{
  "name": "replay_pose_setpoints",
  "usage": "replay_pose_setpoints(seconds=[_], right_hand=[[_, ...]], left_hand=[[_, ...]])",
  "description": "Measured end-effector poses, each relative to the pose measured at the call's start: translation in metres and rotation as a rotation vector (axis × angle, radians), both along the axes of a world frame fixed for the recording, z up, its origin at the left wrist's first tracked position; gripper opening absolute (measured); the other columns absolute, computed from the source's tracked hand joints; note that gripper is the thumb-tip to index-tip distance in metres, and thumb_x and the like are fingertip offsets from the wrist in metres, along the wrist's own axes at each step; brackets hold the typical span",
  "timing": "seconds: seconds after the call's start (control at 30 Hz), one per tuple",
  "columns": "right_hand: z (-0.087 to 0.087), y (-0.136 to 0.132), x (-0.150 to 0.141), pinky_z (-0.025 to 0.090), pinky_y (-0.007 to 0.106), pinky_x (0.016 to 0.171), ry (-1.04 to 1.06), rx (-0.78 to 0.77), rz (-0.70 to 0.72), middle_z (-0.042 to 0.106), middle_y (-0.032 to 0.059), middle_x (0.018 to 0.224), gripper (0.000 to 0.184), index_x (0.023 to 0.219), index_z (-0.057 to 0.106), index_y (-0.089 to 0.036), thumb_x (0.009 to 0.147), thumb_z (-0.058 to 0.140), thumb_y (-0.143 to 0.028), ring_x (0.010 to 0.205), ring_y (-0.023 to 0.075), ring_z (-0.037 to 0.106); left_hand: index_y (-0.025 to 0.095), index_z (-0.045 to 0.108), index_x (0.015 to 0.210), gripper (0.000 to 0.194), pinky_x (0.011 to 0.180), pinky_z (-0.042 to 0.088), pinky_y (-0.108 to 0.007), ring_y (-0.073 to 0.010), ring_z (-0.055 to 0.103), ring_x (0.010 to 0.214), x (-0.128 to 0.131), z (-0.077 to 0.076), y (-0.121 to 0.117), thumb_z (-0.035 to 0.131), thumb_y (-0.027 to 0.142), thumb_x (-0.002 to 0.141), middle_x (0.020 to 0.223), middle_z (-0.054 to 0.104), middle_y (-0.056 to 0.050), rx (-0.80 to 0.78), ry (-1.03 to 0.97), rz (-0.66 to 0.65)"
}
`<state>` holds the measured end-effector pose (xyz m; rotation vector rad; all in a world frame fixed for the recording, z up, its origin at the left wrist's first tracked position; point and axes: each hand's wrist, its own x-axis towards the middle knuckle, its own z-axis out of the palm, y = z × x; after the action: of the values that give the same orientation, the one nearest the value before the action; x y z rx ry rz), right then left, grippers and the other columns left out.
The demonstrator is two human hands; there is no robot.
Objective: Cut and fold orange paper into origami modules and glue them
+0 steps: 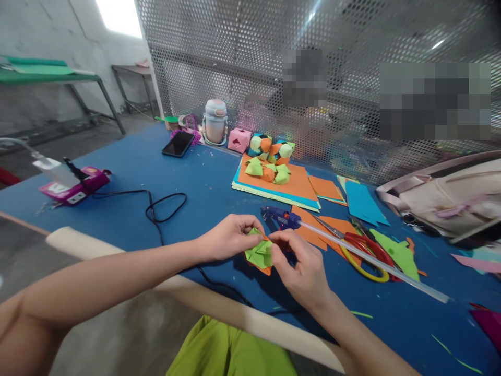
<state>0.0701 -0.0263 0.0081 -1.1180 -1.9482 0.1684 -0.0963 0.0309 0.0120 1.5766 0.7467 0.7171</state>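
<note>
Between my two hands, above the near part of the blue table, is a folded paper piece (259, 255), lime green with orange showing at its edges. My left hand (234, 237) grips it from the left, thumb on top and fingers curled behind. From the right, my right hand (299, 258) pinches its edge between thumb and forefinger. Just beyond my hands lies a dark blue glue gun (282, 216) with a long clear glue stick (371, 257) reaching out to the right. Similar folded green and orange pieces (268, 172) sit on a stack of coloured paper (297, 189).
Scissors with red and yellow handles (364, 256) lie among paper scraps on the right, near a pale bag (450, 193). A phone (178, 143), bottle (215, 122) and pink paper box (239, 140) stand farther back. A black cable (156, 214) runs from a purple power strip (84, 185).
</note>
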Motion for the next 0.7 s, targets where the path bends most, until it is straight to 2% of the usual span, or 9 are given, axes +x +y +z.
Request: replay_pose_setpoints(seconds=[0.07,0.17,0.3,0.4,0.47,0.53,0.6,0.7], right_hand=[[0.0,0.001,-0.002,0.044,0.023,0.054,0.017,-0.073,-0.054,0.059,0.0003,0.068,0.007,0.08,0.057,-0.018,0.084,0.052,-0.02,0.057,0.0119,0.054],[0.0,0.001,-0.004,0.043,0.022,0.054,0.025,-0.141,-0.06,0.057,-0.0018,0.064,0.012,0.074,0.055,-0.019,0.085,0.052,-0.021,0.055,0.0109,0.053],[-0.003,0.0,-0.006,0.039,0.022,0.054,-0.02,-0.097,-0.032,0.052,-0.0022,0.061,0.018,0.068,0.051,-0.019,0.086,0.049,-0.017,0.056,0.0109,0.05],[-0.007,0.002,-0.004,0.038,0.025,0.056,-0.151,-0.02,0.007,0.051,-0.0003,0.062,0.021,0.067,0.049,-0.019,0.087,0.045,-0.014,0.059,0.0129,0.049],[-0.01,0.004,-0.003,0.038,0.026,0.057,-0.232,0.004,0.028,0.051,0.0013,0.063,0.022,0.069,0.05,-0.019,0.088,0.042,-0.013,0.06,0.0145,0.049],[-0.01,0.005,-0.002,0.04,0.027,0.06,-0.224,-0.012,0.034,0.054,0.003,0.068,0.018,0.075,0.053,-0.018,0.089,0.042,-0.015,0.064,0.0157,0.052],[-0.009,0.006,-0.001,0.044,0.028,0.065,-0.154,-0.039,0.014,0.059,0.0047,0.076,0.01,0.088,0.055,-0.017,0.089,0.045,-0.02,0.07,0.0165,0.056],[-0.006,0.005,0.0,0.047,0.027,0.065,-0.078,-0.049,-0.056,0.06,0.0046,0.082,0.013,0.099,0.054,-0.017,0.088,0.05,-0.024,0.071,0.0162,0.058]], left_hand=[[0.013,0.059,0.077,0.012,0.048,0.034,-0.016,-0.0053,0.043,0.052,0.0,-0.001,-0.002,0.055,0.024,0.075,0.057,0.048,0.006,0.057,0.009,0.027],[0.014,0.058,0.076,0.011,0.047,0.031,-0.015,-0.0046,0.039,0.05,-0.001,-0.002,-0.005,0.052,0.023,0.076,0.055,0.045,0.007,0.206,0.08,0.057],[0.014,0.06,0.073,0.008,0.049,0.03,-0.016,-0.0042,0.037,0.049,-0.001,-0.003,-0.007,0.053,0.019,0.073,0.054,0.045,0.007,0.459,0.215,0.048],[0.014,0.059,0.071,0.008,0.051,0.031,-0.016,-0.0047,0.04,0.051,-0.001,-0.004,-0.006,0.051,0.013,0.069,0.056,0.049,0.006,0.533,0.294,0.001],[0.015,0.059,0.069,0.009,0.052,0.031,-0.017,-0.0054,0.041,0.052,0.0,-0.005,-0.006,0.05,0.011,0.068,0.056,0.05,0.006,0.533,0.323,-0.012],[0.015,0.058,0.068,0.008,0.052,0.032,-0.017,-0.006,0.041,0.052,0.0,-0.006,-0.004,0.051,0.013,0.068,0.056,0.05,0.005,0.494,0.325,0.037],[0.015,0.058,0.069,0.006,0.051,0.032,-0.017,-0.0065,0.041,0.052,0.0,-0.007,-0.001,0.051,0.015,0.067,0.055,0.05,0.006,0.408,0.298,0.136],[0.016,0.054,0.07,0.005,0.046,0.029,-0.018,-0.0063,0.037,0.048,0.0,-0.008,0.004,0.051,0.017,0.067,0.053,0.047,0.006,0.224,0.234,0.244]])
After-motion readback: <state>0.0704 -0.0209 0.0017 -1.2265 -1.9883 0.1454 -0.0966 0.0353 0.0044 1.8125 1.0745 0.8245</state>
